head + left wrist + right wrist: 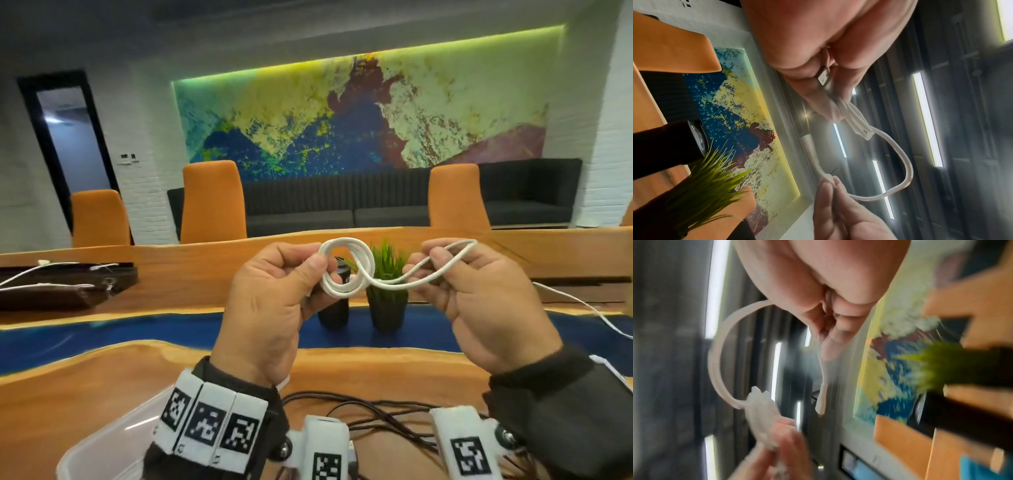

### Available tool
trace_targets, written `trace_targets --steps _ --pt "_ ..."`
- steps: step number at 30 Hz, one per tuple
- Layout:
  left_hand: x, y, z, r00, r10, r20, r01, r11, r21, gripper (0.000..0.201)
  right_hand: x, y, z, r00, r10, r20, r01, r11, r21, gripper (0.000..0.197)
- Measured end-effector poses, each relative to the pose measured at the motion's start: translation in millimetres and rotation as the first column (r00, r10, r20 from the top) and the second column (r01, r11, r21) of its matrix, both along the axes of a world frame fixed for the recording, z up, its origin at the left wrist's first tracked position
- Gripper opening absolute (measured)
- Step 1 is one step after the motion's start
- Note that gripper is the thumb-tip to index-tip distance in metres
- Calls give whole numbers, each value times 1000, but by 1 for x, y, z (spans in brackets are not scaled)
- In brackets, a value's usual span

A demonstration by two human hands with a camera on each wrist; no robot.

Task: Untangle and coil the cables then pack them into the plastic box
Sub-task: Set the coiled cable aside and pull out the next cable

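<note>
A white cable (346, 270) is held up in the air in front of me, wound into a small coil of a few turns. My left hand (274, 291) pinches the coil between thumb and fingers; in the left wrist view its metal plug (823, 78) lies against the fingers. My right hand (479, 291) pinches the free length, which forms one loose loop (455, 250) past the fingers. The right wrist view is blurred and shows the white cable (719, 356) arcing between both hands. The clear plastic box (113, 442) sits on the table at lower left. Dark cables (376, 418) lie tangled below my wrists.
Two dark pots, one with a green grass plant (387, 270), stand on the blue strip of the wooden table (85, 377) behind my hands. Another white cable (589, 308) trails across the right. Dark trays with white cords (51, 284) sit far left. Orange chairs line the far edge.
</note>
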State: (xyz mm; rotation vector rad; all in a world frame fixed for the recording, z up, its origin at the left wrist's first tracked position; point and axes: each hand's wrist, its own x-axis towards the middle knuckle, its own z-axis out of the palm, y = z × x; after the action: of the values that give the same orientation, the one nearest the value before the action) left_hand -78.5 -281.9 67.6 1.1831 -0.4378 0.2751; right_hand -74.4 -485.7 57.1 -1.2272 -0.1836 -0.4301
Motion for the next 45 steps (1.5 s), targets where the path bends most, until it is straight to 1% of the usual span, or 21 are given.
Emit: trace_targets --steps 2,4,7,13,16,20,25,27,28,30,33,35,36,37,38,39,40,41,42,43,45 --pt "-1 -2 0 1000 5 14 -6 999 45 29 -2 -1 3 993 104 -57 -90 975 204 19" --pt "-1 -3 -1 1000 1 22 -3 997 81 30 -2 -1 3 987 146 -64 -123 951 284 19" --pt "-2 -3 -2 1000 -12 20 9 995 102 30 -1 0 3 980 193 -47 -169 932 321 19" --pt "-1 -8 -5 996 -86 0 86 995 59 29 -3 7 1 932 362 -23 -333 880 339 22" --pt "-3 -19 -10 995 -87 47 84 994 70 25 -8 17 -4 851 525 -15 -499 816 291 29" --pt "-2 -22 -10 983 41 177 -57 995 87 20 -11 18 -11 750 655 -92 -645 755 119 24" --pt "-11 -30 -15 924 168 342 -243 951 189 8 -14 13 -12 540 839 -69 -838 543 49 23" --pt "-12 -32 -18 915 191 356 -273 943 193 6 -14 14 -12 493 869 -41 -868 494 46 20" --pt "-12 -32 -18 922 191 336 -263 948 182 6 -14 14 -12 487 873 -33 -872 488 47 20" --pt "-11 -33 -19 933 194 303 -253 953 169 6 -15 17 -11 520 853 -53 -851 522 52 18" --pt "-8 -32 -22 909 251 333 -325 927 189 8 -19 23 -10 615 783 -91 -780 622 74 13" --pt "-6 -29 -18 923 274 269 -315 941 124 7 -18 24 -9 643 762 -70 -752 647 129 20" --pt "-4 -25 -14 939 269 212 -285 957 49 6 -16 23 -9 654 754 -65 -742 656 139 25" --pt "-3 -21 -9 960 237 153 -233 972 -45 6 -13 21 -10 673 735 -79 -727 677 112 26" --pt "-3 -16 -4 975 193 107 -178 975 -135 7 -9 20 -14 713 690 -122 -695 719 12 24" --pt "-3 -10 2 986 148 77 -130 970 -205 9 -5 19 -19 774 606 -185 -633 753 -180 18" --pt "-3 -4 6 993 109 55 -91 963 -255 11 -2 20 -25 839 488 -241 -544 729 -416 14" --pt "-5 -1 9 997 69 36 -56 956 -288 12 1 23 -32 888 370 -273 -456 643 -615 13" --pt "-7 0 11 999 28 17 -21 953 -303 13 4 26 -39 920 270 -283 -389 545 -743 15" --pt "-10 -2 12 1000 -16 -3 15 954 -301 13 7 28 -45 944 188 -271 -329 479 -814 16" --pt "-16 -9 10 993 -105 -48 89 963 -255 12 11 27 -48 983 38 -178 -177 445 -878 18"
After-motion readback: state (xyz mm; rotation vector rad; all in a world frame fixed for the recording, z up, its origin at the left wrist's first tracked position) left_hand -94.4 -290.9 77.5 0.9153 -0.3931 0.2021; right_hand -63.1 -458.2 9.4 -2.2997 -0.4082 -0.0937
